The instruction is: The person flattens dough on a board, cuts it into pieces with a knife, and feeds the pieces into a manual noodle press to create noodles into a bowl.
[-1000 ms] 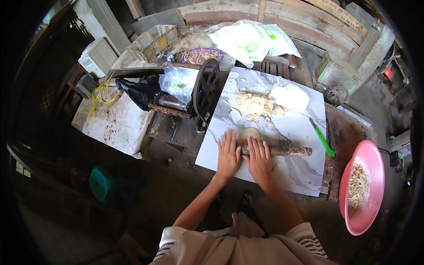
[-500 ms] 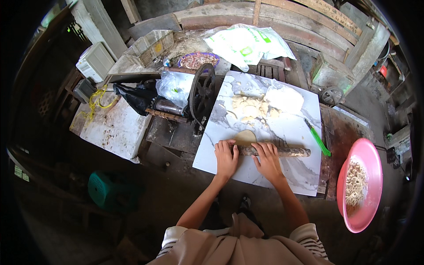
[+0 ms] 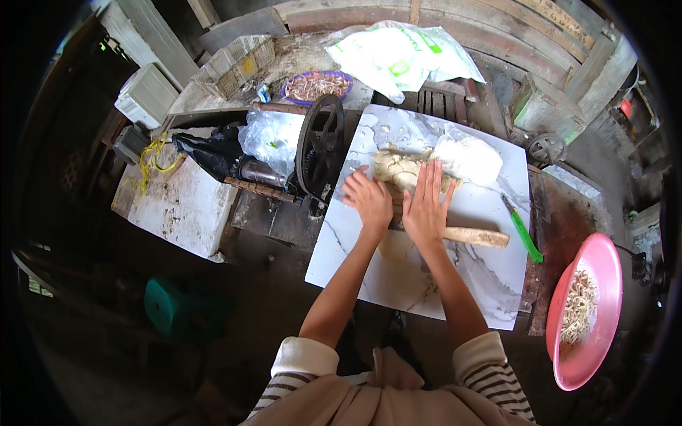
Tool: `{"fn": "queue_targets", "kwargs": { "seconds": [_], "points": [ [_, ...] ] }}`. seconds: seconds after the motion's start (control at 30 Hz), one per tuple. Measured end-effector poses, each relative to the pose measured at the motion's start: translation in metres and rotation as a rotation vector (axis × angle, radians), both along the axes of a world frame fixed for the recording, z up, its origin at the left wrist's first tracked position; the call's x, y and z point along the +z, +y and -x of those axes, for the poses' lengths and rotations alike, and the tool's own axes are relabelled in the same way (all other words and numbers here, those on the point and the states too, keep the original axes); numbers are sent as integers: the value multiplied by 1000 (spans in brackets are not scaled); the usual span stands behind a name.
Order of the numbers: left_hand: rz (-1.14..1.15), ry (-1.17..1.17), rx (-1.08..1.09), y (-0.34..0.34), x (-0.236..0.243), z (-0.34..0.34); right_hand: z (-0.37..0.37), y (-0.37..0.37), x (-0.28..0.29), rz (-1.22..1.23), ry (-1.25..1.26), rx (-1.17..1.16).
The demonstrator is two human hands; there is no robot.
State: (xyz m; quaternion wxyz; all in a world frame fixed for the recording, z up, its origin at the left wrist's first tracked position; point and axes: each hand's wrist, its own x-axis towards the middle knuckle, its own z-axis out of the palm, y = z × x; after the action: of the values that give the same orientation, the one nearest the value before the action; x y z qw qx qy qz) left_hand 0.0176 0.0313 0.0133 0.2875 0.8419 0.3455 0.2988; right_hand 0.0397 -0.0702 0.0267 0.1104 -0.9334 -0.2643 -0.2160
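My left hand (image 3: 368, 200), open with fingers slightly bent and apart, reaches forward over a wooden rolling pin (image 3: 474, 237). My right hand (image 3: 426, 202) lies stretched out beside it, fingers open, its heel over the pin, whose left part is mostly hidden. A thin flat piece of dough (image 3: 396, 248) shows on the near side of the pin, on the marble-patterned board (image 3: 334, 241). Just beyond my fingertips lie pale dough pieces (image 3: 392, 162) and a white bagged mass (image 3: 470, 157). A green-handled knife (image 3: 524, 231) lies at the board's right.
A pink basin (image 3: 604, 298) of pale strips stands at the right. Left of the board are an iron wheel (image 3: 312, 153), plastic bags (image 3: 273, 145) and a white slab (image 3: 181, 209). Behind are sacks (image 3: 398, 57), a purple dish (image 3: 316, 86) and a crate (image 3: 227, 71). A green stool (image 3: 170, 305) sits low left.
Both hands have moved forward, away from me. The flat dough, earlier seen beyond the pin, now shows on its near side. My right fingers, curved half a second ago, are stretched out.
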Motion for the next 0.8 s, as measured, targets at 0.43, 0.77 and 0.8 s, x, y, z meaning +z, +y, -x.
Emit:
{"fn": "queue_targets", "kwargs": {
  "seconds": [0.43, 0.77, 0.8],
  "points": [
    [112, 44, -22, -6, -9, 22, 18, -4, -3, 25, 0, 87],
    [155, 51, -45, -23, -21, 58, 44, -18, -10, 24, 90, 152],
    [170, 44, -58, -27, -19, 64, 45, -19, -10, 22, 91, 152]
  ]
}}
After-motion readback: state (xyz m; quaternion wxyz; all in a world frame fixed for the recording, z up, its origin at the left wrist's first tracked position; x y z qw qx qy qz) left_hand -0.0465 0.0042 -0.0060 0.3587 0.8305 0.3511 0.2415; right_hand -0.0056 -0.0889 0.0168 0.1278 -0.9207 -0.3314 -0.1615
